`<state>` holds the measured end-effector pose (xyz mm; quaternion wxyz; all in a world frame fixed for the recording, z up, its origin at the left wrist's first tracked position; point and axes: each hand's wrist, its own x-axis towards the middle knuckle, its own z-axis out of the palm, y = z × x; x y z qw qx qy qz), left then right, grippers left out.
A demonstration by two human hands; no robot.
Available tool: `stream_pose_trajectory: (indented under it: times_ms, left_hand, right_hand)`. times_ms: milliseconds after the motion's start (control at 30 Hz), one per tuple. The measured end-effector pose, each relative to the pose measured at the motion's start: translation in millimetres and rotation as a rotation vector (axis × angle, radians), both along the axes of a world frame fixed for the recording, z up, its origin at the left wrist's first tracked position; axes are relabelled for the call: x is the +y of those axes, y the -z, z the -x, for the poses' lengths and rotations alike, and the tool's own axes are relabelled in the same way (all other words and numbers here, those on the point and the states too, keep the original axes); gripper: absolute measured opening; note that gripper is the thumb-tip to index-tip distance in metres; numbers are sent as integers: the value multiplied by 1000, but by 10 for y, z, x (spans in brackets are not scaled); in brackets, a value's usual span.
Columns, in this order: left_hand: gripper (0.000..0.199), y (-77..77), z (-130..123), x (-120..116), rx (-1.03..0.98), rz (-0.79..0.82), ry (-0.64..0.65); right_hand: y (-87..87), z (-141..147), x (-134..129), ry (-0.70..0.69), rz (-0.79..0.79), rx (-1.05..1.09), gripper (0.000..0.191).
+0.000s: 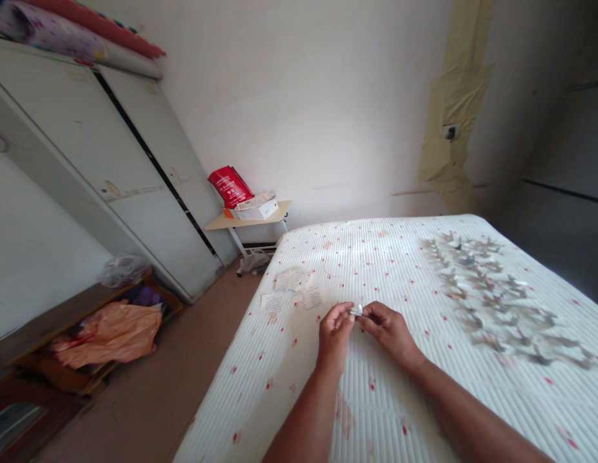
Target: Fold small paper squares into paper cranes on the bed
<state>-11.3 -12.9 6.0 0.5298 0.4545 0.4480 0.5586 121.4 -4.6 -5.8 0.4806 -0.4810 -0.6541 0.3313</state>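
Over the middle of the bed [376, 257], my left hand [334, 335] and my right hand [389, 329] meet at a small piece of folded paper [357, 310]. Each hand pinches one side of it between closed fingers, and a pale tip sticks up between them. Its exact shape is too small to make out. Just beyond my left hand lie several printed paper pieces [312, 297], flat on the cover. To the right of my right hand, rows of small folded paper figures [496, 299] with pointed ends stand on the cover, somewhat blurred.
Beyond the bed's far left corner is a small table [219, 223] bearing a red bag [230, 186] and a white box [258, 211]. A grey cabinet [130, 161] and a low wooden bench [19, 321] with an orange plastic bag [110, 334] line the left side.
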Motion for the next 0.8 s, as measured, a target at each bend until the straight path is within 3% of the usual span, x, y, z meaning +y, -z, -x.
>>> stream_pose_trajectory:
  times_ms: [233, 433, 800]
  left_hand:
    - [33, 61, 53, 21, 53, -53, 63]
    - [25, 25, 24, 14, 78, 47, -18]
    - [25, 58, 24, 43, 82, 73, -26]
  right_hand:
    - [22, -8, 8, 26, -6, -53, 14]
    - [58, -11, 23, 20, -3, -50, 8]
    - [21, 1, 4, 8, -13, -66, 7]
